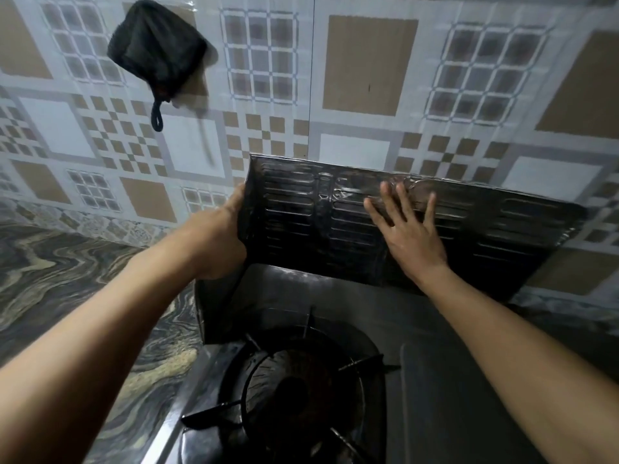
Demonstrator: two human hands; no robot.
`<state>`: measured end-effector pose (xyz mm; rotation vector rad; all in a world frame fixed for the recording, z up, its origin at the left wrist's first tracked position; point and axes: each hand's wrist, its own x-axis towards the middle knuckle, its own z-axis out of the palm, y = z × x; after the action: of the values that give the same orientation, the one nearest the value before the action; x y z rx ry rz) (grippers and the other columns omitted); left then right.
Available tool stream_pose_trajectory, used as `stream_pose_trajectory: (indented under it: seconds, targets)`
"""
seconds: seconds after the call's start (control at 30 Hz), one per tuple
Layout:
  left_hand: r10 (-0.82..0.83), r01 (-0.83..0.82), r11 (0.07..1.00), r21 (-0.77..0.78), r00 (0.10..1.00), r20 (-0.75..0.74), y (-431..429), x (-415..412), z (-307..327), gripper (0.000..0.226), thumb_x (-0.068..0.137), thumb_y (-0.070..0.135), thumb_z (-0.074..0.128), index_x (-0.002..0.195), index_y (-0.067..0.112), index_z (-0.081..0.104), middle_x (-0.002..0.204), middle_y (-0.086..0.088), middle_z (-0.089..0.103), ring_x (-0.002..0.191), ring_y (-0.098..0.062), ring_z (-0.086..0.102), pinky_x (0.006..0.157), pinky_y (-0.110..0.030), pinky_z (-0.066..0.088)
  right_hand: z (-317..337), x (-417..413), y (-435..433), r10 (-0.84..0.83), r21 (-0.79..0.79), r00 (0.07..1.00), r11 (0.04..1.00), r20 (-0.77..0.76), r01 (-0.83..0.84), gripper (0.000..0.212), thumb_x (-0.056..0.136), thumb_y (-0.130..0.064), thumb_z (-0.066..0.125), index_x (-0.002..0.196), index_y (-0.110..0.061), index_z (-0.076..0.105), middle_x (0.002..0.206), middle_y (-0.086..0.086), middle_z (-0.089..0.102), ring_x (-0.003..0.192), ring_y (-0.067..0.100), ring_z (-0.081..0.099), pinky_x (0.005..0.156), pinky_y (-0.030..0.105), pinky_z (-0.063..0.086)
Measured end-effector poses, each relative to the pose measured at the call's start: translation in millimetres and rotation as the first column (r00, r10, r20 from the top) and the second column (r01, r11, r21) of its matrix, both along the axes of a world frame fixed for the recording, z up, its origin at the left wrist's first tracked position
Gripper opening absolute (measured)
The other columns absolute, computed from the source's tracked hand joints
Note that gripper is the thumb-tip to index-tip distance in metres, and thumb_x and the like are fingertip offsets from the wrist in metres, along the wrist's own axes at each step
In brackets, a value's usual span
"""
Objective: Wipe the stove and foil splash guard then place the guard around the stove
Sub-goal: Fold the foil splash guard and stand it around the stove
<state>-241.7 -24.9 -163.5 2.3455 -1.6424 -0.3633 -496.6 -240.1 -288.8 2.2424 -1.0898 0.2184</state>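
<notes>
Standing upright behind stove, guard runs sideways; left hand grips its fold, right hand fingers spread.

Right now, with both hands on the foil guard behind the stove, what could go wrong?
1. The left hand pinches the foil splash guard at its fold; thin foil may crease or tear there.
2. The right hand only presses flat on the back panel, with no real grip, so the guard's right end, which looks unsupported, could tip or slide.
3. The left side panel stands close to the burner grate and could catch a prong.
</notes>
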Motion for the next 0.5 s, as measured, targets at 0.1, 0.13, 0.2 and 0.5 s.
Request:
stream_pose_trajectory:
  seconds: [0.1, 0.13, 0.2, 0.5]
  targets:
    - [-0.005, 0.005, 1.000, -0.016, 0.999, -0.034, -1.4, 4.6, -1.7, 0.099, 0.084, -0.002, 0.053, 0.156, 0.035, -0.003, 0.138, -0.025, 0.054, 0.123, -0.040, 0.053, 0.100, -0.039, 0.042, 0.6, 0.7, 3.1, 0.006, 0.016, 1.000, 1.000, 0.009, -0.006, 0.098, 0.089, -0.002, 0.057, 0.157, -0.025, -0.009, 0.162, 0.013, -0.023, 0.149, 0.038, -0.018, 0.109, 0.077, 0.002]
    - [-0.011, 0.010, 0.999, -0.031, 0.999, -0.032, -1.3, 6.5, -2.4, 0.099, 0.083, -0.003, 0.054, 0.156, 0.035, -0.001, 0.138, -0.025, 0.054, 0.123, -0.040, 0.053, 0.101, -0.040, 0.041, 0.2, 2.5, 5.1, 0.002, 0.003, 1.000, 1.000, 0.020, -0.002, 0.097, 0.088, -0.005, 0.058, 0.157, -0.025, -0.008, 0.162, 0.015, -0.021, 0.149, 0.039, -0.016, 0.109, 0.077, 0.003]
    - [-0.019, 0.018, 0.998, -0.055, 1.000, -0.007, 0.3, 10.2, -4.8, 0.101, 0.082, -0.004, 0.055, 0.156, 0.036, 0.000, 0.139, -0.024, 0.054, 0.125, -0.041, 0.052, 0.102, -0.039, 0.041, -1.8, 11.7, 8.4, 0.007, -0.054, 1.000, 0.998, 0.025, -0.006, 0.095, 0.089, -0.014, 0.061, 0.158, -0.023, -0.003, 0.163, 0.020, -0.013, 0.150, 0.042, -0.010, 0.109, 0.077, 0.001]
    - [0.009, -0.011, 1.000, -0.013, 0.994, -0.110, -26.3, 32.1, 3.4, 0.081, 0.082, 0.005, 0.063, 0.147, 0.024, 0.021, 0.106, -0.010, 0.063, 0.097, -0.027, 0.054, 0.081, -0.036, 0.042, 11.2, 100.0, -12.0, 0.303, -0.163, 0.938, 0.930, -0.167, -0.329, 0.072, 0.099, -0.033, 0.041, 0.158, -0.012, 0.005, 0.164, 0.019, -0.005, 0.151, 0.037, -0.002, 0.117, 0.066, 0.004]
